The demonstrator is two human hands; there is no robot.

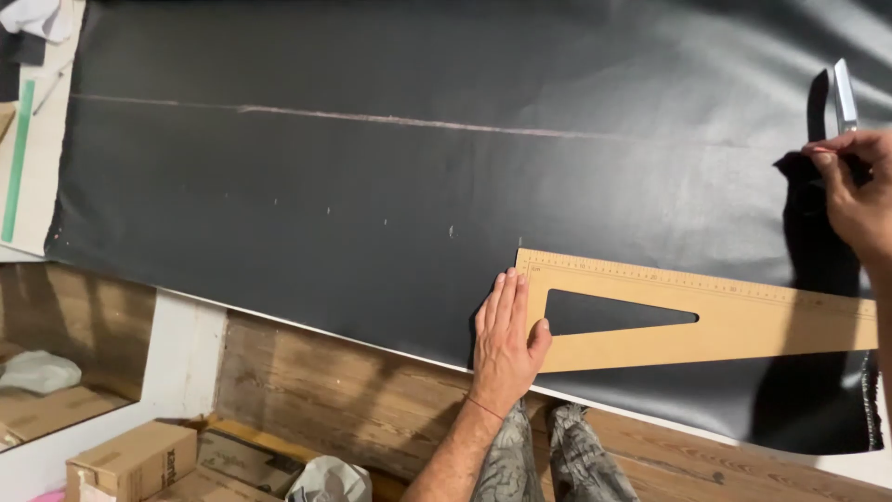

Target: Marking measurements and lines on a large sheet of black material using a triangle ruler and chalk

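Fingers of the left hand [506, 339] press flat on the wooden triangle ruler [734, 311]; right hand [855, 191] pinches the black sheet [372, 186] in a narrow grip.

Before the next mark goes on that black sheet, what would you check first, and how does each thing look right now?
1. Left hand flat on the short end of the wooden triangle ruler: ok.
2. Ruler lying flat on the black sheet: ok.
3. Ruler's top corner meeting the row of small pale marks: cannot tell.
4. Right hand gripping the small white-tipped tool: ok.
5. Tool tip at the ruler's edge: not ok, it sits well above it.
6. Sheet smooth under the ruler: ok; some rumpling near the right edge.
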